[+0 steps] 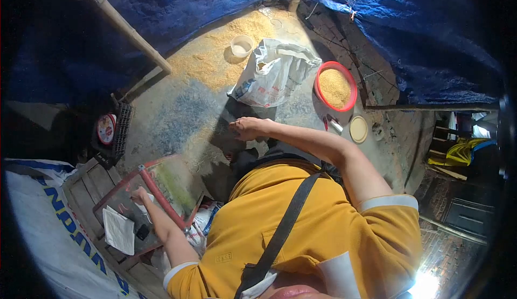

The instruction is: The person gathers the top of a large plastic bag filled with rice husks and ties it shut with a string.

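Observation:
My left hand [140, 195] is over the glass-topped small table [172, 183] with the red edge, its fingers curled down; whatever they may hold is too small to make out. Something white, like paper, lies under that wrist. Close by on the tabletop are a folded white sheet [118, 230] and a small black object [142, 231]. My right hand [249, 129] hangs in front of my body above the floor, fingers bent inward; I cannot see what is in them. Beyond it stands a white plastic sack [269, 78] with its mouth open.
Yellow grain [207, 64] is spread over the floor, with a clear tub [242, 46] on it. At right are a red basin [353, 86] of grain, a round lid [358, 129] and a black crate [123, 129] at left. Blue tarpaulin [177, 2] and bamboo poles [121, 24] enclose the space.

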{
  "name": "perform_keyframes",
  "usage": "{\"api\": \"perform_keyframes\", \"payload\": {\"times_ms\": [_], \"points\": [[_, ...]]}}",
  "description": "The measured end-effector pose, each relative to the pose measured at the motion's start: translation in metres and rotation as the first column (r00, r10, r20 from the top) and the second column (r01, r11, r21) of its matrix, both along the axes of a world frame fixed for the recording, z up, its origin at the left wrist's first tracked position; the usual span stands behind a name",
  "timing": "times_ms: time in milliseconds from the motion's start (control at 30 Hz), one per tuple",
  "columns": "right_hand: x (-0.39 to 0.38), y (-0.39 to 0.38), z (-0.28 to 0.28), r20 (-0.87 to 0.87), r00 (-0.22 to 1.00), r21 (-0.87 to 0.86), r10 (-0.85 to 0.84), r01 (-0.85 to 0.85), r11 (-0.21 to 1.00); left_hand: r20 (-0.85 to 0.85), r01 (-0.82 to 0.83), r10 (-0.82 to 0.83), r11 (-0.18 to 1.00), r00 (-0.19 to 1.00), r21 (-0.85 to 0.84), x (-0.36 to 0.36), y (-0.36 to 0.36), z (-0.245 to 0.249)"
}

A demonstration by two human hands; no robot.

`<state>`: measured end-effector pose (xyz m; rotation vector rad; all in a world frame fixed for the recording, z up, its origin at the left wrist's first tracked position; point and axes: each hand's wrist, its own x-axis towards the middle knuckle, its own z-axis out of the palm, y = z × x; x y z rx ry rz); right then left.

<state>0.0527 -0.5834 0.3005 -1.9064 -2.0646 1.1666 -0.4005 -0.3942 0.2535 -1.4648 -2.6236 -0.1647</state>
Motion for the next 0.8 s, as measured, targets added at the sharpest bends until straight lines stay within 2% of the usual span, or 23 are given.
{"api": "perform_keyframes", "payload": {"times_ms": [67, 200, 233, 267, 300, 333, 367, 400, 433, 467, 500, 567, 600, 633, 667, 700, 767, 800], "points": [[0.0, 0.001, 0.005, 0.033, 0.997, -0.01, 0.069, -0.068, 0.998, -0.096, -0.053, 0.057, 0.998, 0.994, 0.041, 0.0, -0.007, 0.023], [-0.003, -0.003, 0.025, -0.001, 0.999, 0.088, 0.05, -0.05, 0.995, -0.227, -0.125, 0.149, 0.985, 0.962, 0.116, 0.032, -0.024, 0.078], [-0.005, -0.003, 0.027, 0.002, 0.999, 0.054, 0.041, -0.041, 0.998, -0.147, 0.032, 0.017, 0.944, 0.989, 0.328, 0.051, -0.032, 0.102], [-0.008, -0.003, 0.029, 0.004, 0.999, 0.019, 0.032, -0.032, 0.999, -0.097, 0.163, -0.131, 0.831, 0.987, 0.532, 0.062, -0.036, 0.114], [-0.01, -0.003, 0.033, 0.005, 0.999, 0.019, 0.034, -0.034, 0.999, 0.029, 0.309, -0.413, 0.724, 0.91, 0.617, 0.054, -0.026, 0.093], [-0.011, -0.002, 0.04, 0.014, 1.0, 0.05, 0.006, -0.007, 0.999, 0.168, 0.33, -0.582, 0.648, 0.796, 0.686, 0.091, -0.04, 0.114], [-0.012, -0.002, 0.048, 0.021, 1.0, 0.082, -0.019, 0.017, 0.996, 0.159, 0.489, -0.76, 0.547, 0.63, 0.679, 0.111, -0.045, 0.115], [-0.016, -0.002, 0.065, 0.065, 0.995, 0.247, -0.075, 0.057, 0.967, 0.296, 0.578, -0.803, 0.583, 0.518, 0.571, 0.141, -0.055, 0.12], [-0.02, -0.001, 0.086, 0.095, 0.986, 0.407, -0.136, 0.086, 0.909, 0.38, 0.685, -0.871, 0.484, 0.312, 0.545, 0.178, -0.071, 0.137], [-0.021, 0.0, 0.101, 0.095, 0.987, 0.407, -0.127, 0.078, 0.91, 0.481, 0.716, -0.876, 0.356, 0.032, 0.601, 0.205, -0.078, 0.128], [-0.021, 0.002, 0.115, 0.165, 0.982, 0.528, -0.096, -0.006, 0.849, 0.604, 0.774, -0.794, 0.335, -0.076, 0.537, 0.229, -0.088, 0.128], [-0.017, 0.001, 0.131, 0.3, 0.946, 0.74, -0.123, -0.149, 0.656, 0.815, 0.849, -0.546, 0.325, -0.192, 0.417, 0.274, -0.114, 0.163], [-0.01, 0.001, 0.128, 0.303, 0.944, 0.742, -0.132, -0.146, 0.654, 0.782, 0.823, -0.552, 0.273, -0.291, 0.499, 0.291, -0.121, 0.163], [0.0, 0.003, 0.124, 0.052, 0.996, 0.574, -0.067, 0.025, 0.818, 0.829, 0.806, -0.461, 0.331, -0.315, 0.49, 0.301, -0.122, 0.163], [0.009, 0.002, 0.12, -0.216, 0.974, 0.334, -0.067, 0.138, 0.933, 0.868, 0.793, -0.365, 0.386, -0.338, 0.471, 0.311, -0.124, 0.163], [0.016, -0.006, 0.128, -0.228, 0.96, 0.457, -0.161, 0.252, 0.853, 0.867, 0.799, -0.363, 0.373, -0.342, 0.471, 0.323, -0.126, 0.168], [0.042, -0.019, 0.126, -0.216, 0.939, 0.418, -0.27, 0.338, 0.843, 0.826, 0.677, -0.254, 0.478, -0.503, 0.559, 0.347, -0.131, 0.179], [0.057, -0.028, 0.128, -0.19, 0.925, 0.382, -0.328, 0.378, 0.843, 0.827, 0.683, -0.249, 0.472, -0.503, 0.557, 0.354, -0.132, 0.178]]}}
